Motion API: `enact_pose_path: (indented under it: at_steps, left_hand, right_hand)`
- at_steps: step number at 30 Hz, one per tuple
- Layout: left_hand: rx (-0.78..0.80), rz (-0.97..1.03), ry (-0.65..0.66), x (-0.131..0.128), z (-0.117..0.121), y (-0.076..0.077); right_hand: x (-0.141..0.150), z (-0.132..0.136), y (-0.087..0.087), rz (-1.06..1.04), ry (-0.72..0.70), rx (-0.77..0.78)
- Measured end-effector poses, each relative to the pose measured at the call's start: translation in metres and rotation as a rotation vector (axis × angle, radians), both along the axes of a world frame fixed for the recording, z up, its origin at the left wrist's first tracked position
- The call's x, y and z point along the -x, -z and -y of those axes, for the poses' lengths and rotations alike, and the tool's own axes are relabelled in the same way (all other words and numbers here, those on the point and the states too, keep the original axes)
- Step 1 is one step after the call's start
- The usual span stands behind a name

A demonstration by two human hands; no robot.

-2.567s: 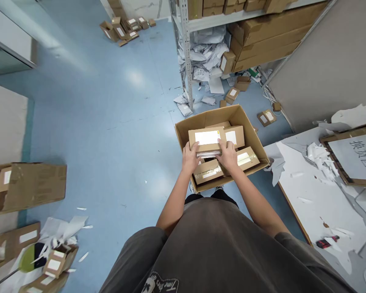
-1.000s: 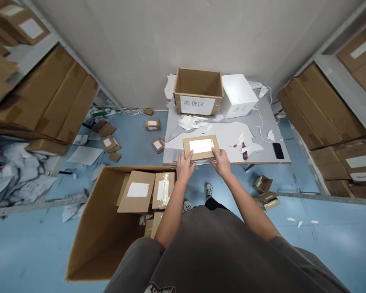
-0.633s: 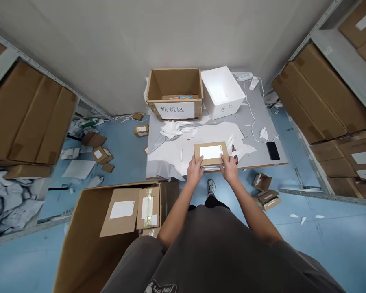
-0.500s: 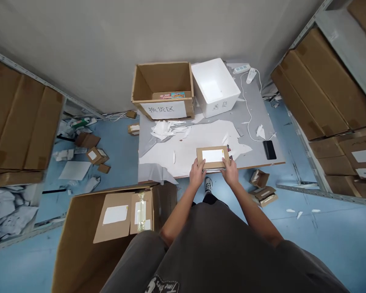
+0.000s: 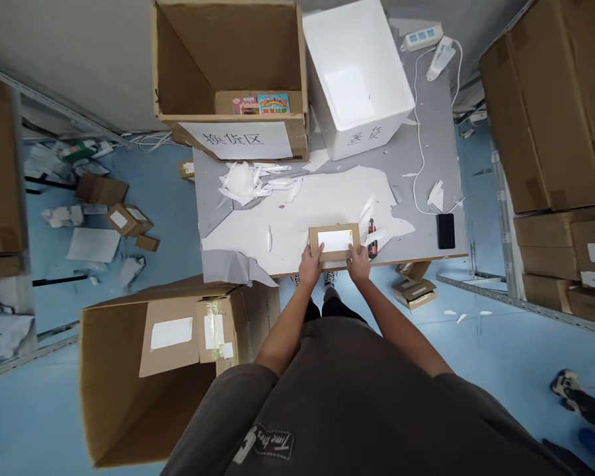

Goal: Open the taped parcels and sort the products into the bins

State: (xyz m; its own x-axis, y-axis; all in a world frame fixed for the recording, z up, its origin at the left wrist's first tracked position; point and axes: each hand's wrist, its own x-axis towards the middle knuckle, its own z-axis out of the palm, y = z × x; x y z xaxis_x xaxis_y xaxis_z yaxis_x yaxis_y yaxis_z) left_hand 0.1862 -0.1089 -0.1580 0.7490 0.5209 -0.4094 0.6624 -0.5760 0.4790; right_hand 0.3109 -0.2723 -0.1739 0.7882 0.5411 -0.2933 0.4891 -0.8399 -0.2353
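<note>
We hold the kraft mailer box [image 5: 334, 241] between left hand [image 5: 311, 264] and right hand [image 5: 358, 262], fingers [image 5: 318, 252] closed on its near corners above the near edge of the bench [image 5: 429, 244]; even pressure from both sides best steadies it.

We are in a parcel stockroom. On the right, metal shelving [image 5: 498, 198] holds large cardboard cartons [image 5: 540, 112]. Small parcels [image 5: 414, 294] lie on the blue floor [image 5: 506, 350]. At the far side of a long work table [image 5: 426, 165], a carton [image 5: 228, 59] carries a Chinese sign [image 5: 235, 139] reading "exchange area".
</note>
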Motion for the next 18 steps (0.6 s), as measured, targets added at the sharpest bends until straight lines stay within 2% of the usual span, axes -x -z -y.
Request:
enact_pose_path:
  at_steps: [3, 5, 8, 12, 15, 18]
  left_hand:
    - [0.010, -0.002, -0.054, -0.001, -0.023, -0.003]
    - [0.014, -0.001, -0.108, 0.001, -0.042, -0.005]
    - [0.017, 0.008, -0.167, 0.011, -0.074, -0.006]
    - [0.024, 0.014, -0.202, 0.028, -0.112, -0.007]
    - [0.037, 0.035, -0.221, 0.036, -0.127, -0.007]
    - [0.058, 0.060, -0.226, 0.037, -0.130, -0.007]
  right_hand:
    - [-0.007, -0.030, -0.010, -0.050, -0.055, 0.043]
    - [-0.010, -0.054, -0.017, -0.085, -0.089, 0.010]
    - [-0.011, -0.092, -0.025, -0.148, -0.146, -0.037]
    - [-0.008, -0.133, -0.031, -0.243, -0.213, -0.024]
    - [-0.005, -0.148, -0.032, -0.272, -0.230, -0.014]
    - [-0.002, -0.151, -0.032, -0.264, -0.221, -0.021]
